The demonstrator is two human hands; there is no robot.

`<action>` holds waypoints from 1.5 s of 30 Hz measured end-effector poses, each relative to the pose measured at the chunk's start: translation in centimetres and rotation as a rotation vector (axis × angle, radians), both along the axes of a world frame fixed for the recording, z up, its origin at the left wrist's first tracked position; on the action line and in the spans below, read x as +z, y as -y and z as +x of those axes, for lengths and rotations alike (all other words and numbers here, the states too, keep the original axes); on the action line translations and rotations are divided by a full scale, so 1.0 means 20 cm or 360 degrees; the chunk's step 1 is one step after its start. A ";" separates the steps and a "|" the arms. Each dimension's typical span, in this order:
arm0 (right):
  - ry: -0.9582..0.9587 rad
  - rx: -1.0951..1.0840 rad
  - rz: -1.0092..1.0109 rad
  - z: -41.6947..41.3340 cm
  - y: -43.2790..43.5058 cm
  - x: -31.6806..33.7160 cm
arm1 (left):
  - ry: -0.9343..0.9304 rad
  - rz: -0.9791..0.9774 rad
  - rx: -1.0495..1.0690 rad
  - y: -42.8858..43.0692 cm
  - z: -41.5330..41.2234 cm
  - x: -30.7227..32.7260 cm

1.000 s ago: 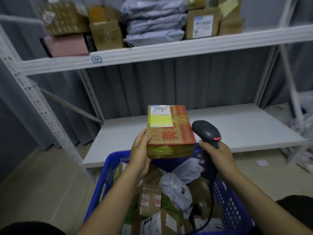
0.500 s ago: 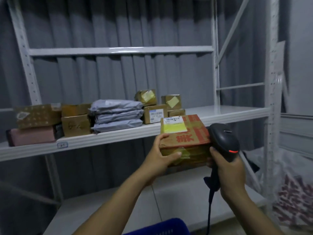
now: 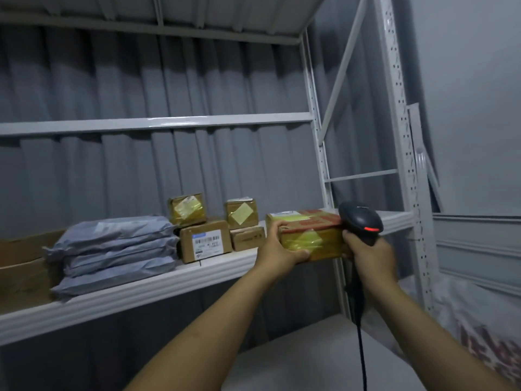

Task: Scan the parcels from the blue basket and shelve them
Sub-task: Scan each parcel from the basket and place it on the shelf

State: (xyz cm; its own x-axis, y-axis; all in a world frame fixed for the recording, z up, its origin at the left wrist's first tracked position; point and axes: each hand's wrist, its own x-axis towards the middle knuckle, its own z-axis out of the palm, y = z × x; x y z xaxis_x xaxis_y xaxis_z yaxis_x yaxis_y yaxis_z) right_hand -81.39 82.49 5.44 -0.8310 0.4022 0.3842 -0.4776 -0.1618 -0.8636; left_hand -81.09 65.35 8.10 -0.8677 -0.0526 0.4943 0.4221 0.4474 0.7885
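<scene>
My left hand [image 3: 277, 249] grips the left end of a brown parcel [image 3: 311, 237] with red print and yellow tape, held level at the front edge of the middle shelf [image 3: 158, 283]. My right hand [image 3: 369, 256] holds a black handheld scanner [image 3: 359, 221] with a red light, and the scanner's head sits against the parcel's right end. Its black cable hangs down below my wrist. The blue basket is out of view.
On the same shelf stand several small taped cardboard boxes [image 3: 204, 244], a stack of grey mailer bags [image 3: 112, 255] and larger brown boxes [image 3: 19, 272] at the far left. White shelf posts [image 3: 403, 153] rise at the right. A lower shelf board [image 3: 310, 359] lies beneath.
Both hands have lifted the parcel from above the blue basket up and right to the middle shelf's edge. The view tilted upward, and the basket dropped out of sight.
</scene>
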 end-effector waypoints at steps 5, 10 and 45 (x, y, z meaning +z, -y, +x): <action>0.0060 0.0191 -0.0008 -0.21 0.00 -0.05 | -0.0027 -0.0170 0.0263 0.02 -0.27 0.06; 0.0087 0.0271 0.0049 -0.27 0.00 -0.14 | -0.0149 -0.0975 0.0859 0.10 -0.40 0.03; 0.0414 0.0540 0.0542 0.15 0.16 -0.52 | -0.0119 -0.1922 0.0624 0.34 -0.02 -0.48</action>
